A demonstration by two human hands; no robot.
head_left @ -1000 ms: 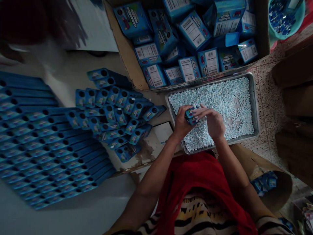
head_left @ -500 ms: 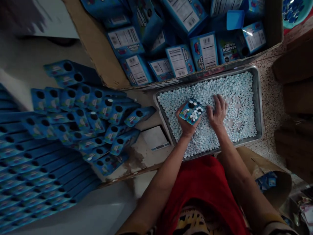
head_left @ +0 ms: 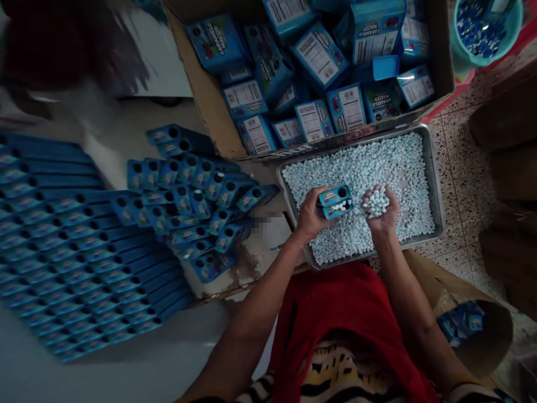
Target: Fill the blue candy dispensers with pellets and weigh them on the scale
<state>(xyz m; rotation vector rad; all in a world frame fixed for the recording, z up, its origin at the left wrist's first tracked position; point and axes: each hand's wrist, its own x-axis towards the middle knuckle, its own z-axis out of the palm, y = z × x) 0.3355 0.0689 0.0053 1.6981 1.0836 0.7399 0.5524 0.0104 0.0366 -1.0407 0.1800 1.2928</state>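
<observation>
Two small blue candy boxes (head_left: 334, 195) are gripped side by side in my left hand (head_left: 311, 215), their round holes facing up. White candies lie on the nearer box's top. My right hand (head_left: 384, 215) is palm up and cupped around a heap of pale candies (head_left: 376, 201), just right of the boxes. Both hands are over a metal tray (head_left: 438, 207) spread with white and pale blue candies (head_left: 348, 240). A bare patch of the tray bottom shows right of my right hand.
A large cardboard box (head_left: 210, 120) of blue cartons stands behind the tray. Loose blue boxes (head_left: 180, 196) and stacked rows (head_left: 84, 268) fill the left. A small scale (head_left: 277, 232) sits beside the tray. At the far right is a turquoise tub (head_left: 489, 53); a cardboard container (head_left: 499, 324) stands lower right.
My right hand has gone from palm down on the candies to palm up, holding a heap of them. The boxes in my left hand have turned, with fewer candies on top. The view has shifted.
</observation>
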